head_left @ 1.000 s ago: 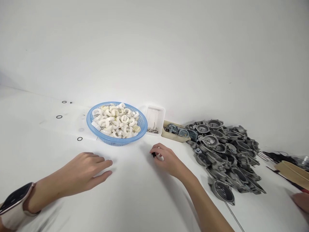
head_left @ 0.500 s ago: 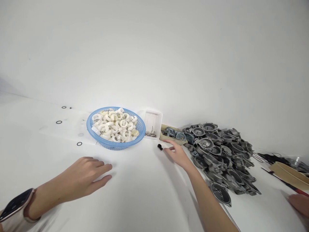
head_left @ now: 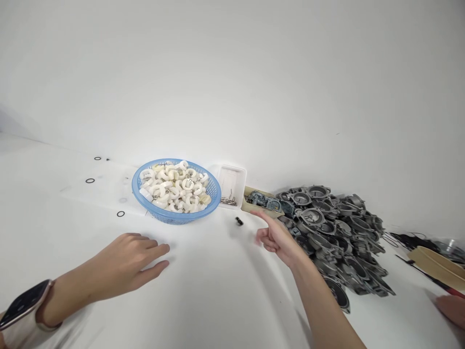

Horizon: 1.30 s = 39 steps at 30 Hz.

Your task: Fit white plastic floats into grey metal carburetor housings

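Past the black part (head_left: 239, 221) stand basket (head_left: 176, 218) and tray (head_left: 231, 182), castings (head_left: 337, 237) rightward; left grip (head_left: 136, 259) and right grip (head_left: 278, 237) are empty; tabletop (head_left: 203, 291) meets wall (head_left: 232, 82).

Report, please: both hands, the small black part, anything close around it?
Left hand palm down, nothing visible held. Right hand: index finger extended, others curled, nothing visible held. Small black part on table, apart from both hands. White tray behind it.

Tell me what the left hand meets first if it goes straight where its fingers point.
Probably the small black part on the white table, a little before the right hand, though the height of the left hand is hard to judge.
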Motion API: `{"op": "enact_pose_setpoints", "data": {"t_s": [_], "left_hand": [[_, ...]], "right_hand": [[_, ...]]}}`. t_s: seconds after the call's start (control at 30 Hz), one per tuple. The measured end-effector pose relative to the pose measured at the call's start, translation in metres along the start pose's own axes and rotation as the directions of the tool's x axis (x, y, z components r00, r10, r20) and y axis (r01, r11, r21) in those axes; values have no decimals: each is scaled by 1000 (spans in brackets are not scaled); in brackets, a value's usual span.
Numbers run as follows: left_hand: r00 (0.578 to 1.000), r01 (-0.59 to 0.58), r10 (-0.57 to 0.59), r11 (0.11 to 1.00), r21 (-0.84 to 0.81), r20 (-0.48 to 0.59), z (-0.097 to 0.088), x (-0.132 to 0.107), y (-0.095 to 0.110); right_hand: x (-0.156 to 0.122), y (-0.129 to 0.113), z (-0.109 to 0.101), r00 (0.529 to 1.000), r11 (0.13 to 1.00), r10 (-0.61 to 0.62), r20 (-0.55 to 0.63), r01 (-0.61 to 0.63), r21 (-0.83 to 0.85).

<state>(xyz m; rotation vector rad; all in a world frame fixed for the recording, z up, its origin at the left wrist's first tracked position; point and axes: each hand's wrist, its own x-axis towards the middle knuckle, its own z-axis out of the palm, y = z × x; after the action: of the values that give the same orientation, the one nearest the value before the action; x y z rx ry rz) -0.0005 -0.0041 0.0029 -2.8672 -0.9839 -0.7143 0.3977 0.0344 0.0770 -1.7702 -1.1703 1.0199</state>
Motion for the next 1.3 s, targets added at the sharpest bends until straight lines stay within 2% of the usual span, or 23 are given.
{"op": "enact_pose_setpoints", "data": {"t_s": [0.13,0.3,0.53,0.73,0.87,1.07,1.3], "left_hand": [[1000,-2,2,1000,-2,-1,1,-1,0],[1000,4,-4,1000,2,-11,1,-2,-2],[1000,-2,2,1000,9,-1,1,-1,-2],[1000,2,-2,1000,4,-3,0,-2,-2],[1000,8,-8,1000,-5,-5,0,-1,-2],[1000,11,-11,1000,-9,-1,0,0,-2],[1000,14,-14,1000,-4,-1,0,-1,-2]], "right_hand": [[-1,-3,10,977,973,-117,-179,77,-215],[4,2,12,969,943,-167,-181,103,-317],[4,10,19,956,870,-283,-78,222,-440],[-3,13,32,945,839,-270,186,325,-436],[-10,11,38,920,797,-300,254,388,-463],[-21,5,45,906,839,-252,341,380,-390],[-32,0,53,871,843,-259,417,414,-342]]}}
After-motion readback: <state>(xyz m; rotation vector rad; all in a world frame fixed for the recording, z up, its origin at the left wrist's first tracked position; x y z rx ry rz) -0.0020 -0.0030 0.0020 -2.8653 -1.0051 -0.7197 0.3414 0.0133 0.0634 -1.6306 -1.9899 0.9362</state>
